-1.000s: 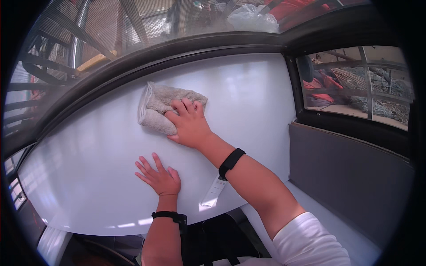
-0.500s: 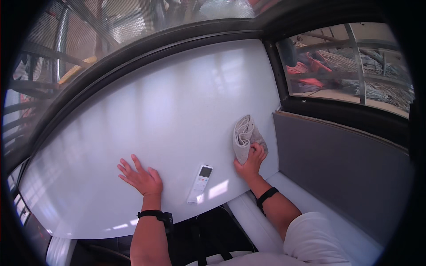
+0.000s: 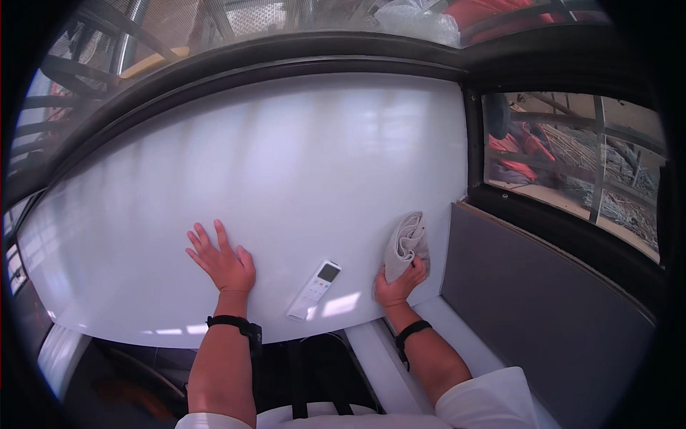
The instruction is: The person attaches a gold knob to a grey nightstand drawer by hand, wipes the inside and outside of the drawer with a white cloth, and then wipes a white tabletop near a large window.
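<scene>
A folded grey cloth lies bunched on the white tabletop near its right edge. My right hand grips the cloth's near end and presses it against the surface. Palm down and fingers spread, my left hand rests on the tabletop left of the middle, holding nothing. Between the two hands lies a white remote control with a small dark screen, tilted with its screen end away from me. Neither hand touches it.
Dark window frames border the far edge, with glass behind them. On the right stands a grey panel under a window. A black seat or bag-like thing sits below the near edge.
The view has shifted, so the tabletop sits differently in the picture. My right hand and the cloth have come nearer along the right side. The left hand still lies spread on the surface.
</scene>
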{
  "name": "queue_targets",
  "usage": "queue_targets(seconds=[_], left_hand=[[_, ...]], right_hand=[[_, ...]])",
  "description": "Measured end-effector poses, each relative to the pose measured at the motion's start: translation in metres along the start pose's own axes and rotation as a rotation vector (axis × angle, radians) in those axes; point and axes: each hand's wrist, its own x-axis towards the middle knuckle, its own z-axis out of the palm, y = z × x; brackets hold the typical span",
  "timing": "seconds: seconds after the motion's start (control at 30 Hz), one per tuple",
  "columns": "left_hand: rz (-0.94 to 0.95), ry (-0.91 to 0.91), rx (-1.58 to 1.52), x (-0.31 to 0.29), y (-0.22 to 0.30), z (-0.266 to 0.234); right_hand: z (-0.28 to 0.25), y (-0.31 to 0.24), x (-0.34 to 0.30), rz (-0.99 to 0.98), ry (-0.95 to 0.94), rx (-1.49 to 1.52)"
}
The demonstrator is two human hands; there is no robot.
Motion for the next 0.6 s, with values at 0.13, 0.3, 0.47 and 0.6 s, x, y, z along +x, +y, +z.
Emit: queue_targets(seconds=[0.13, 0.3, 0.47, 0.6], left_hand=[[0.001, 0.014, -0.034, 0.0024, 0.0009, -0.0039], [-0.010, -0.013, -0.010, -0.0010, 0.0027, -0.0040], [-0.001, -0.011, -0.027, -0.0011, 0.0042, -0.0009], [0.019, 0.005, -0.036, 0.0000, 0.0013, -0.0026]], right_hand=[[-0.0016, -0.0003, -0.0008, 0.037, -0.043, 0.011], [0.0020, 0.0019, -0.0037, -0.002, -0.006, -0.008], [0.0016, 0.0055, -0.0047, -0.018, -0.011, -0.037], [-0.0007, 0.0002, -0.0039, -0.001, -0.025, -0.003]])
